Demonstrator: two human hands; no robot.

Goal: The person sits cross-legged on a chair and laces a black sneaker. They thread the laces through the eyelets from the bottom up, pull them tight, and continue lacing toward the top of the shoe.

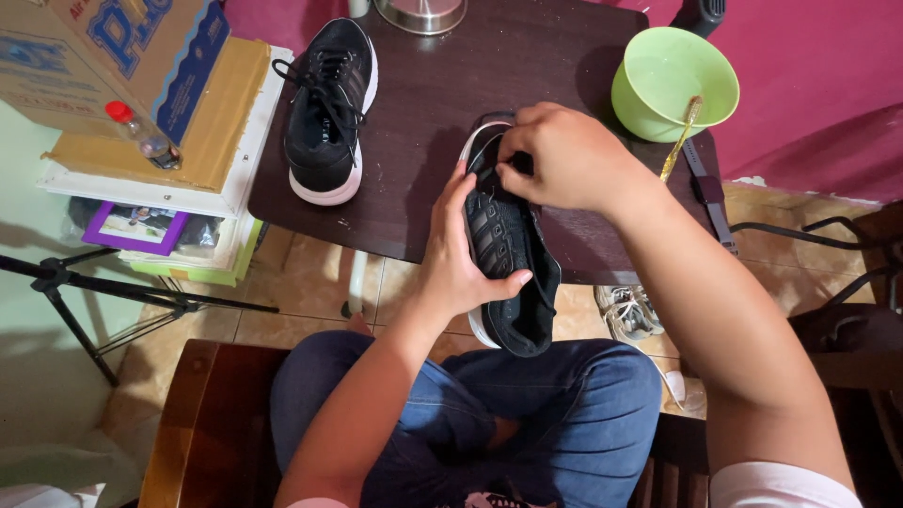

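Note:
My left hand [459, 256] grips the side of a black sneaker with a white sole [508, 254], which hangs over the near edge of a dark wooden table [423, 103]. At the shoe's tongue, the fingers of my right hand [562, 155] pinch something dark; what they pinch is hidden. The matching black sneaker [327, 113] lies on the table at the far left with its laces loose. I sit with my legs in blue jeans [564, 404] below the shoe.
A light green bowl [673, 80] with a stick in it stands at the table's right, a watch strap [707, 188] beside it. Cardboard boxes [141, 66] are stacked at the left with a small bottle [141, 136]. A tripod [103, 292] stands on the floor. A grey shoe [628, 310] lies under the table.

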